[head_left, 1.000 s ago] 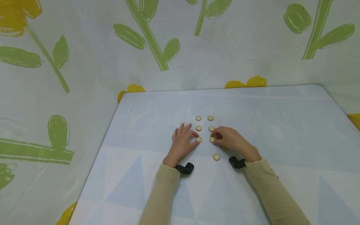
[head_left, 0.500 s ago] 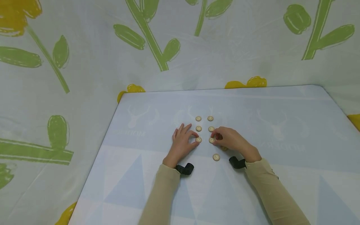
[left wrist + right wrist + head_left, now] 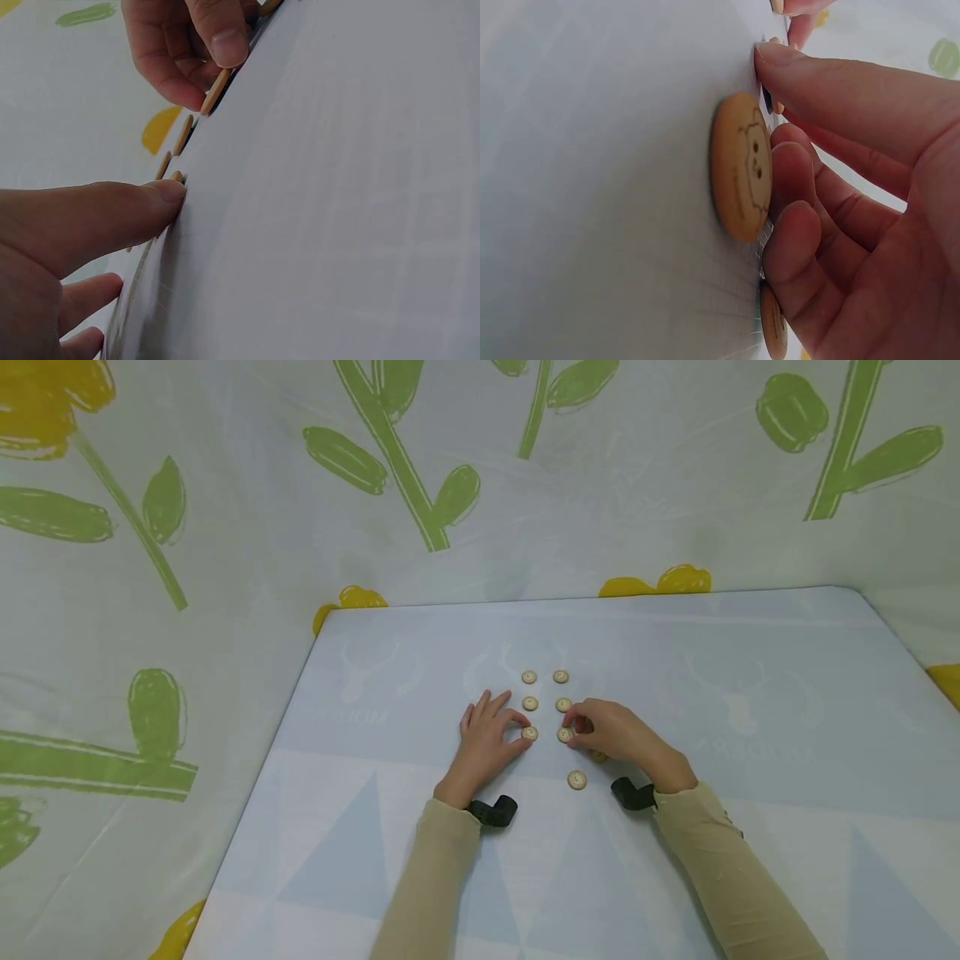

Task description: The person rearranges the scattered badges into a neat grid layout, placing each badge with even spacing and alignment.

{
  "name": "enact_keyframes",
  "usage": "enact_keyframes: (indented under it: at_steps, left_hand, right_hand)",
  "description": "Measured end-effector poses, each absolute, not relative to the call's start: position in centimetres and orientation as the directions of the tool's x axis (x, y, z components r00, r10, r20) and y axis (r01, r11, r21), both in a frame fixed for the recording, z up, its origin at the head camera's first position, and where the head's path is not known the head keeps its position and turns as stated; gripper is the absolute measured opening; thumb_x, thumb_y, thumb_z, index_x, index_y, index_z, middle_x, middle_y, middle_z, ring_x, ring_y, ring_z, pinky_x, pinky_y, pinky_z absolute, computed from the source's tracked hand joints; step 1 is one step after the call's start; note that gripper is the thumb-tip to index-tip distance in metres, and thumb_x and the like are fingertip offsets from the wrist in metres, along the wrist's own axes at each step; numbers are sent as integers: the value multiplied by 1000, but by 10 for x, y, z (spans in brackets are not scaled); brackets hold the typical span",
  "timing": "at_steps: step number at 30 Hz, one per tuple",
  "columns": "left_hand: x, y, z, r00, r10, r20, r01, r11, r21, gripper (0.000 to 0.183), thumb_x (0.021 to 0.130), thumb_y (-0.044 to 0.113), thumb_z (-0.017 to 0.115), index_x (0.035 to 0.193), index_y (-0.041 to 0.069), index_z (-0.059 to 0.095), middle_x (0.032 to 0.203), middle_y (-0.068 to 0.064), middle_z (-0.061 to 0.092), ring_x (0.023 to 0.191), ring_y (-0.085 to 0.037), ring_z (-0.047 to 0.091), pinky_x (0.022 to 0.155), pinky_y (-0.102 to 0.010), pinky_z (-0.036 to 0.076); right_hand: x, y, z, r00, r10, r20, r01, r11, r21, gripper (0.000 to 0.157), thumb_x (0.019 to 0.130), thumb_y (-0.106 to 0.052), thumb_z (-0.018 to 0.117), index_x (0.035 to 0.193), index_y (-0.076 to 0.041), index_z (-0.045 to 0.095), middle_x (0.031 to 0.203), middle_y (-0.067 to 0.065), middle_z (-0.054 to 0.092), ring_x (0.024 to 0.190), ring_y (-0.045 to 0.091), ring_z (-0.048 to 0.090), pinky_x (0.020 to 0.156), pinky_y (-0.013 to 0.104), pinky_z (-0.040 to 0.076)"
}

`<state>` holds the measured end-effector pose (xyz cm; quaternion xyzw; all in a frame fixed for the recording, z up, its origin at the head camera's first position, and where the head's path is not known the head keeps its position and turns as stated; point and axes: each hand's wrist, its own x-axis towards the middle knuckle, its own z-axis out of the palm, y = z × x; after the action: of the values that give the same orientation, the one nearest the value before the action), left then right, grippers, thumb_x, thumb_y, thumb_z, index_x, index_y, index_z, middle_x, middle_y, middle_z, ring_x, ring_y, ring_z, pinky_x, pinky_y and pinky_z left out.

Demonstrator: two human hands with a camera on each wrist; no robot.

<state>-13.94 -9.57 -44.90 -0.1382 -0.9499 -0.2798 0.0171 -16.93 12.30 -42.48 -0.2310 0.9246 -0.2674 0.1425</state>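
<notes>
My left hand (image 3: 483,747) pinches a round wooden button (image 3: 529,733) at its edges between thumb and index finger, with its other fingers spread on the tabletop. Across a small gap, my right hand (image 3: 618,735) pinches another wooden button (image 3: 565,735) between thumb and index finger. Its remaining fingers curl in toward the palm. In the right wrist view a pale button (image 3: 739,165) with two holes and a line drawing lies beside that hand. One more button (image 3: 774,322) is partly hidden below the curled fingers.
Beyond the hands lie two pairs of matching buttons, the nearer pair including one button (image 3: 530,703) on the left and one (image 3: 563,704) by my right index finger. The pale blue table (image 3: 360,860) meets a flower-patterned cloth (image 3: 247,527) at its back and left edges.
Over the last second the button in my right hand has shifted very slightly left and toward me. My left hand and the other buttons stay where they were.
</notes>
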Motion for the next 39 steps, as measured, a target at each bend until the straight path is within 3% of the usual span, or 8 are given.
enact_keyframes:
  at_steps: [39]
  left_hand:
    - [-139,-95,-449,-963,247,104,264,809,525,17,79,35,65,92,25,60,141,-3,32,133,-28,13,102,-50,6]
  right_hand:
    - [-169,123,-423,-854,-492,-168,-325,758,-565,22,77,-20,70,96,-13,61,76,-1,52,69,15,46,59,28,39]
